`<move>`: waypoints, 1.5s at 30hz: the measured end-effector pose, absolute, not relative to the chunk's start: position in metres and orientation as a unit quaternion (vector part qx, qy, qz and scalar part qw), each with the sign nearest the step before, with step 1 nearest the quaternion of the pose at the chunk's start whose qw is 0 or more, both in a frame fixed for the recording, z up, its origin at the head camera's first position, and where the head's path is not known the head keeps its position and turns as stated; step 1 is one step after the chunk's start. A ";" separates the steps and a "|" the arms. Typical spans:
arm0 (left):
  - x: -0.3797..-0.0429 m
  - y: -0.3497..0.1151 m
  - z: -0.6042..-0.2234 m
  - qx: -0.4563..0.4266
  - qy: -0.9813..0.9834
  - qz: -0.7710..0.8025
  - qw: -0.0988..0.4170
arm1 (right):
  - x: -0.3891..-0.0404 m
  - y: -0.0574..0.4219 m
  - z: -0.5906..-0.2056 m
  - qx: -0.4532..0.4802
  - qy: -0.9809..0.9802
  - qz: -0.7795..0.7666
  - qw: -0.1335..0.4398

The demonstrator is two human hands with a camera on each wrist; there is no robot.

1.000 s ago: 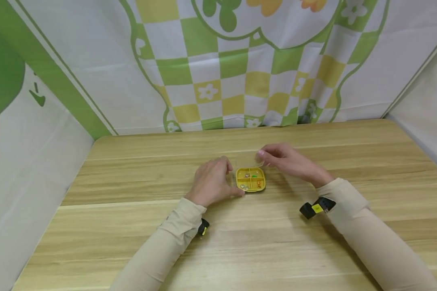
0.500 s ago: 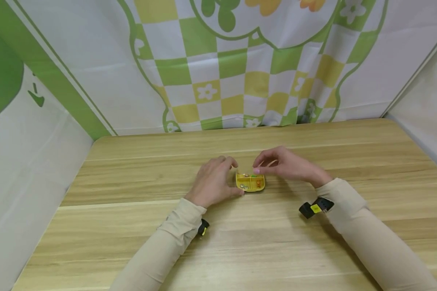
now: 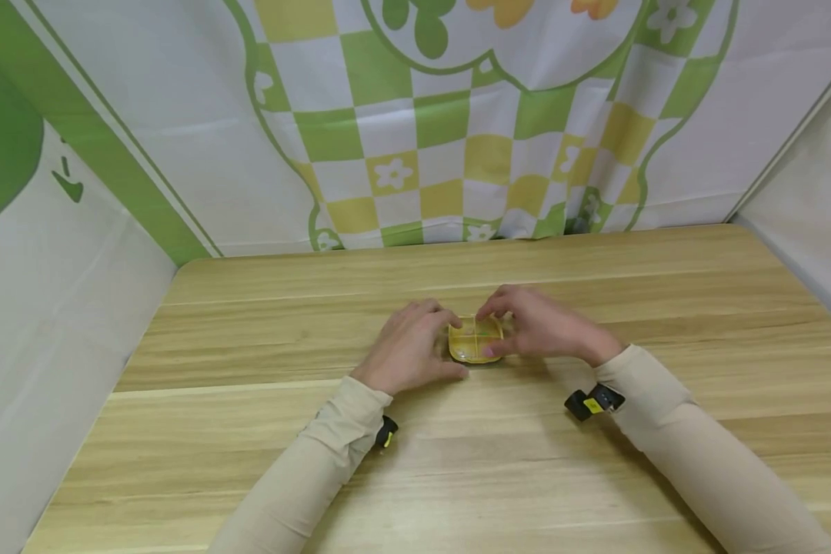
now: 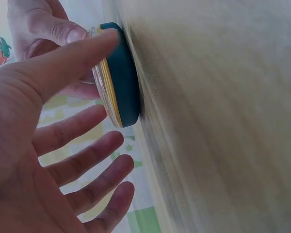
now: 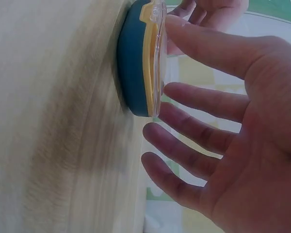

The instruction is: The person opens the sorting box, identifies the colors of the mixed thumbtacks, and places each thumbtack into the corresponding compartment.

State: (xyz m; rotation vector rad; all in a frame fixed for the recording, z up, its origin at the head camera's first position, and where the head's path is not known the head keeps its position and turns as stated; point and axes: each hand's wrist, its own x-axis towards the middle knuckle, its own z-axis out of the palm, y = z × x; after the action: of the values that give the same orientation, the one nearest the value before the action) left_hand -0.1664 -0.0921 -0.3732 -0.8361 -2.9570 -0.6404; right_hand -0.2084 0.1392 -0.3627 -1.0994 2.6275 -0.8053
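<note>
A small compartment box (image 3: 467,352) lies on the table between both hands. Its base (image 4: 123,80) is dark teal, its divided inner tray yellow. The clear lid (image 5: 158,73) lies down over the tray, blurring the small items inside. My left hand (image 3: 408,346) stays at the box's left; its thumb (image 4: 89,53) reaches along the front side wall, the index fingertip is near the lid, and the other fingers are spread. From the right, my right hand (image 3: 543,323) presses over the lid, thumb at the front edge and index finger toward the back, other fingers extended and loose.
The wood-grain table (image 3: 249,446) extends around the hands. A checked green, yellow and white cloth (image 3: 443,131) hangs behind its far edge, with white panels at both sides. Each wrist carries a black strap-mounted camera (image 3: 585,402).
The clear lid, raised at the back a second ago, has swung down onto the tray with my right hand, which moved forward and left over the box. The left hand has barely moved.
</note>
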 end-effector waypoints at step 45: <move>-0.163 -0.084 -0.375 -0.226 -0.953 -0.199 -0.018 | -0.194 0.132 -0.359 -0.328 0.925 -0.171 0.087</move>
State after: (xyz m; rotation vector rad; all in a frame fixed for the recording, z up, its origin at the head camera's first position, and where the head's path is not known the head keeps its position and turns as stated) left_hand -0.1626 -0.0840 -0.3750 -0.7180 -3.0293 -0.6337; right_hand -0.1943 0.1320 -0.3588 -0.9763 2.7543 -0.5105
